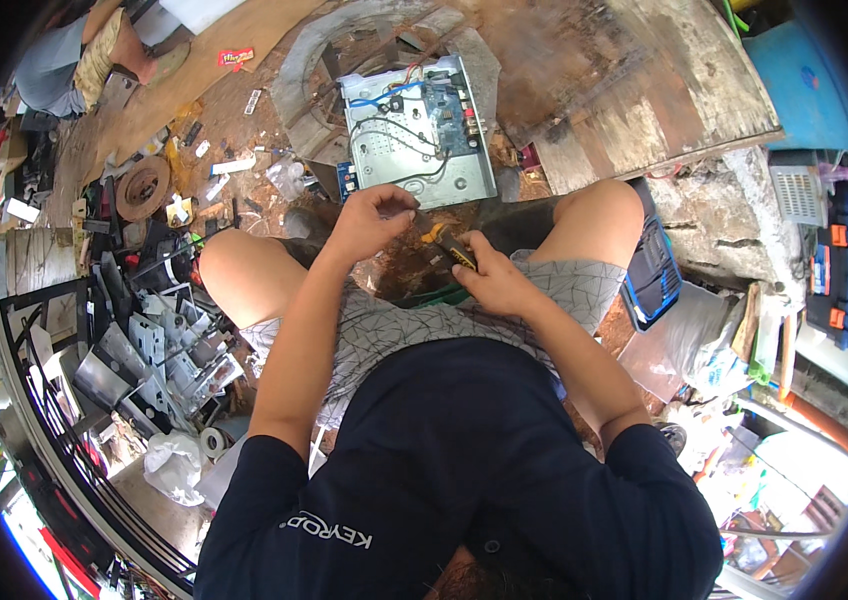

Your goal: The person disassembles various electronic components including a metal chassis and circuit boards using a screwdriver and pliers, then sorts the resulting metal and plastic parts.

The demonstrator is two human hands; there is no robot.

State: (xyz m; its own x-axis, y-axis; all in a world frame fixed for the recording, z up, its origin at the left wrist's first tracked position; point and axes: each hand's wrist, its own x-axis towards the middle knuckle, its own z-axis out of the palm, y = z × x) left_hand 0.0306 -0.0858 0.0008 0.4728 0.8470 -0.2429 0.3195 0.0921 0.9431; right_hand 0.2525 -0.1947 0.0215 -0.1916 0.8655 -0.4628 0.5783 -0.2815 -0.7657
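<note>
My right hand (496,278) is wrapped round a yellow-and-black handled tool (436,238), which slants up and left between my knees; its exact kind is too small to tell. Just left of the tool's far end is my left hand (372,222), its fingers curled in a pinch. Whatever those fingers hold, if anything, cannot be made out. Beyond both hands lies an open metal electronics case (414,172), shallow and silver. Inside it are a blue circuit board (449,105), a blue cable (384,97) and black wires. Neither hand touches the case.
Metal brackets and scrap (169,345) pile up on the left, near a rusty disc (143,188). Worn boards (664,100) lie at the far right. A blue-and-black tool case (652,275) stands beside my right knee. Another person's leg (124,55) shows at the far left.
</note>
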